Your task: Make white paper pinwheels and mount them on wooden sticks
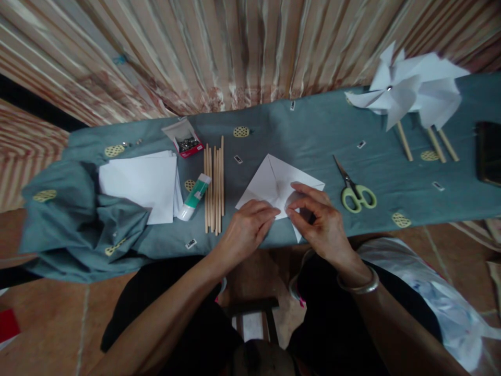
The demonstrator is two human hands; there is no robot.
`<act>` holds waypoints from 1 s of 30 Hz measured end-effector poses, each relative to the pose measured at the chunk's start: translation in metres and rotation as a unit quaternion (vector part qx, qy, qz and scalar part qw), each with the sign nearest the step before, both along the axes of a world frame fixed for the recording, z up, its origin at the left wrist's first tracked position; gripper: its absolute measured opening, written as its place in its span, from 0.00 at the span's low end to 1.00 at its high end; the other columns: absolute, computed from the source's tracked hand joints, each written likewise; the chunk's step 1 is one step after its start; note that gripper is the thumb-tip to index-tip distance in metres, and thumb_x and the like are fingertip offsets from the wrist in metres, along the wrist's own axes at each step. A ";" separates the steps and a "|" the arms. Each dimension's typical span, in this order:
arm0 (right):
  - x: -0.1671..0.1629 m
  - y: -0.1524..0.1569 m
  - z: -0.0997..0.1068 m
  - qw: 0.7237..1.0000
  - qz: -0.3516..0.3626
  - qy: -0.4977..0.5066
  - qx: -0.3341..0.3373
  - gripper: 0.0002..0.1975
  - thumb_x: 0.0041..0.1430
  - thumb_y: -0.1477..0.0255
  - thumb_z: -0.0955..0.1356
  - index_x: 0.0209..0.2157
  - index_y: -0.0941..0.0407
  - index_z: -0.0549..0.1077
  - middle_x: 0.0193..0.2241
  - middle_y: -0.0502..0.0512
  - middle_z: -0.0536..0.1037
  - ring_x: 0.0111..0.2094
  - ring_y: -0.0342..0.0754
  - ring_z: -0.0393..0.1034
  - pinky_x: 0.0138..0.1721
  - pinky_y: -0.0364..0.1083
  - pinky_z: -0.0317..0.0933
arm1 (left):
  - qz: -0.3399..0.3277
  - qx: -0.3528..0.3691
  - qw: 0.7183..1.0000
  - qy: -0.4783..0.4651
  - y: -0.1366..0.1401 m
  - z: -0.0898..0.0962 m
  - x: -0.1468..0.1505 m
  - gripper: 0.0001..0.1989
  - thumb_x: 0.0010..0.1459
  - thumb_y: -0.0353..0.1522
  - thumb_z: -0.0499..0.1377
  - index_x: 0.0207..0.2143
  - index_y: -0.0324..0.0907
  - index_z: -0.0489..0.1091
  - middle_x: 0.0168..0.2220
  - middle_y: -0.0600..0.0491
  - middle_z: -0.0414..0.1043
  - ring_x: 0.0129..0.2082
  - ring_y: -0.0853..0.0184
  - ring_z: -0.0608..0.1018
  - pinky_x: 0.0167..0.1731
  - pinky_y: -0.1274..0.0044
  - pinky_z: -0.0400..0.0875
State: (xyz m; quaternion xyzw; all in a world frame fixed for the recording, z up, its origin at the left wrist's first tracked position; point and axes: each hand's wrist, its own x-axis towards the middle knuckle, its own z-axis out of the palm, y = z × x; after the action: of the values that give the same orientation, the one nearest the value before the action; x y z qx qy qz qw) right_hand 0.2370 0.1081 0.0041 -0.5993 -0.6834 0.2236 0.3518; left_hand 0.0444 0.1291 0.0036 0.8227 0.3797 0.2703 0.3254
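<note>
A white paper square (260, 177) with creased or cut diagonal lines lies at the table's front edge, one corner pointing away from me. My left hand (248, 225) is closed, its thumb and fingers pinching the paper's near left edge. On the right side, my right hand (319, 216) pinches part of the same sheet between thumb and fingertips, close to the middle. A narrow paper point hangs down between the hands. To the right of my right hand lie green-handled scissors (354, 190), blades pointing away. The paper under my fingers is partly hidden.
Left of the paper lie several wooden sticks (214, 188), a glue stick (194, 197), a red box of metal pins (188, 143) and a stack of white paper (139, 180). White paper pinwheels (403, 89) on sticks lie far right, near a dark phone-like object (489, 151). Bunched tablecloth (78, 224) covers the left end.
</note>
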 end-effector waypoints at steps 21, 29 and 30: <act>-0.004 -0.003 -0.002 0.987 0.086 -0.117 0.067 0.21 0.63 0.78 0.59 0.55 0.51 0.69 0.63 0.56 0.61 0.64 0.57 0.54 0.61 0.63 0.55 | 0.004 0.020 1.000 0.018 0.003 -0.001 0.002 0.11 0.64 0.27 0.52 0.43 0.39 0.74 0.39 0.48 0.76 0.41 0.65 0.77 0.43 0.72 0.74; -0.006 -0.005 -0.007 0.982 0.088 -0.158 0.048 0.26 0.61 0.80 0.59 0.59 0.48 0.64 0.66 0.54 0.57 0.65 0.58 0.51 0.61 0.62 0.55 | 0.009 0.025 0.999 0.020 0.002 -0.003 0.003 0.11 0.63 0.28 0.53 0.43 0.39 0.74 0.39 0.48 0.76 0.41 0.66 0.77 0.43 0.72 0.74; -0.007 -0.005 -0.008 0.982 0.087 -0.159 0.050 0.26 0.61 0.80 0.59 0.59 0.48 0.64 0.66 0.54 0.57 0.65 0.58 0.51 0.61 0.62 0.54 | 0.010 0.027 0.999 0.019 0.002 -0.002 0.003 0.11 0.63 0.27 0.52 0.43 0.38 0.74 0.39 0.48 0.76 0.40 0.66 0.77 0.43 0.72 0.74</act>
State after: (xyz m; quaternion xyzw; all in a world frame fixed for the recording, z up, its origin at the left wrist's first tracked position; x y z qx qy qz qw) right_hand 0.2301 0.1035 -0.0041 -0.5468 -0.7908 0.1205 0.2470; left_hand 0.0474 0.1310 0.0013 0.8326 0.3861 0.2681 0.2931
